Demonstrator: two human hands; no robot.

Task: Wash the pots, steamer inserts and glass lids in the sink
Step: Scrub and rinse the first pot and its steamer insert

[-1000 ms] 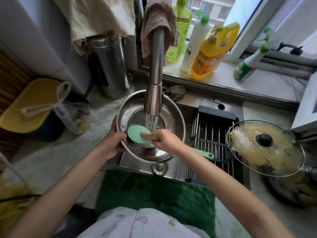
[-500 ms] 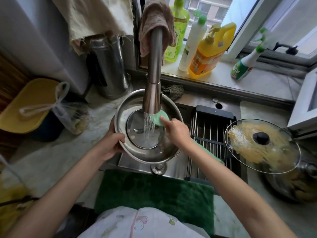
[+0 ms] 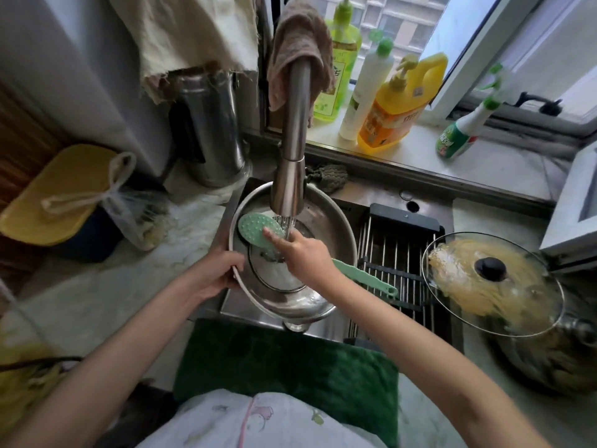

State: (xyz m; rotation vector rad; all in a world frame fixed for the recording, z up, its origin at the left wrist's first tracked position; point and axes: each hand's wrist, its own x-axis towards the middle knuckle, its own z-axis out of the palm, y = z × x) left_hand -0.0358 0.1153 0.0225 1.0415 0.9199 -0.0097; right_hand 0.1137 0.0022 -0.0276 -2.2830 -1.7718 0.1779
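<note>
Pot (image 3: 326, 227) rim gripped by left hand (image 3: 217, 275); right hand (image 3: 303, 253) holds brush (image 3: 258, 228) against its left wall, under faucet (image 3: 290, 150).

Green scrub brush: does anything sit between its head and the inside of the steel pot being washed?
Nothing visible does. The right hand holds the green scrub brush with its head against the pot's inner wall, beside the faucet's stream. The left hand grips the pot's rim. A glass lid lies in the pot's bottom, below the brush head.
</note>
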